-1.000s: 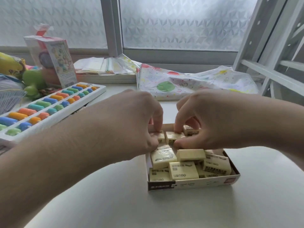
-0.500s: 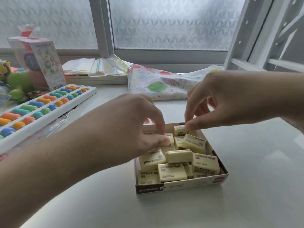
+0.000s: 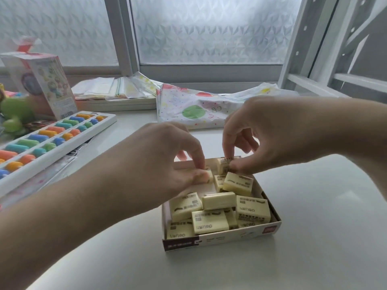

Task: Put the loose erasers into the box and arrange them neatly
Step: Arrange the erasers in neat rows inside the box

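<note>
White tabletop (image 3: pixel 314 206) under frosted window (image 3: pixel 209 28), both hands pinching erasers over box (image 3: pixel 222 239), left one seemingly.

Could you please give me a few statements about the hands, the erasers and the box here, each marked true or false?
1. The right hand pinches an eraser at the far end of the box. True.
2. The box's lid is shut. False: it is open on top, its erasers in plain sight.
3. The left hand pinches an eraser at the far left of the box. True.
4. The erasers near the front of the box lie in neat, even rows. False: they lie jumbled, several tilted and overlapping.
5. The tray of coloured pieces lies to the right of the box. False: it lies to the left.
</note>
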`<state>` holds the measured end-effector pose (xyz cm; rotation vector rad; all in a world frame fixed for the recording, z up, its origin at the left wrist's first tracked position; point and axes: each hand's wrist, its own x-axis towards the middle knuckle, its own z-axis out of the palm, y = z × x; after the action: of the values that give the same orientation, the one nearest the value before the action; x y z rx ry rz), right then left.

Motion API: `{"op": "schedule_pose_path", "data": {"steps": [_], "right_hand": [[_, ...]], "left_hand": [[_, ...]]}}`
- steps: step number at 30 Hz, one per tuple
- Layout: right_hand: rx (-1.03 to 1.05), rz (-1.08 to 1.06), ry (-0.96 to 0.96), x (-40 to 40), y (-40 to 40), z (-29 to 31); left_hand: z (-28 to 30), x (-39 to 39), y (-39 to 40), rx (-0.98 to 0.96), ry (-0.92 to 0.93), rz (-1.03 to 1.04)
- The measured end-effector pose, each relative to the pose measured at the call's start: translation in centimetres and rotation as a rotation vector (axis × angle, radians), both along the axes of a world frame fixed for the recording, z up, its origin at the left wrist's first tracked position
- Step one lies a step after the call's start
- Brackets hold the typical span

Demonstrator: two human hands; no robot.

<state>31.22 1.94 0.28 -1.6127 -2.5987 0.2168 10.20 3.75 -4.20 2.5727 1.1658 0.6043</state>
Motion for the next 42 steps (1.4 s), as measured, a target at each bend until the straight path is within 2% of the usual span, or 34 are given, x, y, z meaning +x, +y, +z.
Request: {"op": "schedule_pose_path", "data": {"steps": [5, 17, 21, 24, 28, 32, 38, 42], "right_hand": [[0.002, -0.024, 0.081, 0.7, 0.1, 0.8], [-0.079, -0.028, 0.019, 0.4, 0.2, 0.3], [-0.074, -0.033, 0.007, 0.4, 0.2, 0.1], [-0.088, -0.029, 0.015, 0.5, 0.3, 0.1], [-0.109, 0.010, 0.037, 0.4, 0.1, 0.3], [-0.047, 0.085, 0.148, -0.6, -0.1, -0.1], [-0.001, 0.111, 0.038, -3.1, -0.4, -2.3], [0.011, 0.125, 0.041, -3.0, -0.5, -2.3]], "left_hand": [[0.0, 0.0, 0.0, -0.066, 0.064, -0.043], [0.1, 0.9, -0.2, -0.003, 0.091, 0.106], [-0.3, 1.0, -0.2, 0.058, 0.091, 0.071], [0.4, 0.4, 0.1, -0.014, 0.097, 0.026], [2.3, -1.8, 0.5, -0.063, 0.216, -0.002], [2.5, -1.9, 0.2, -0.043, 0.309, -0.021], [2.0, -1.1, 0.3, -0.015, 0.301, -0.019], [1.8, -1.1, 0.0, 0.030, 0.283, -0.003]]}}
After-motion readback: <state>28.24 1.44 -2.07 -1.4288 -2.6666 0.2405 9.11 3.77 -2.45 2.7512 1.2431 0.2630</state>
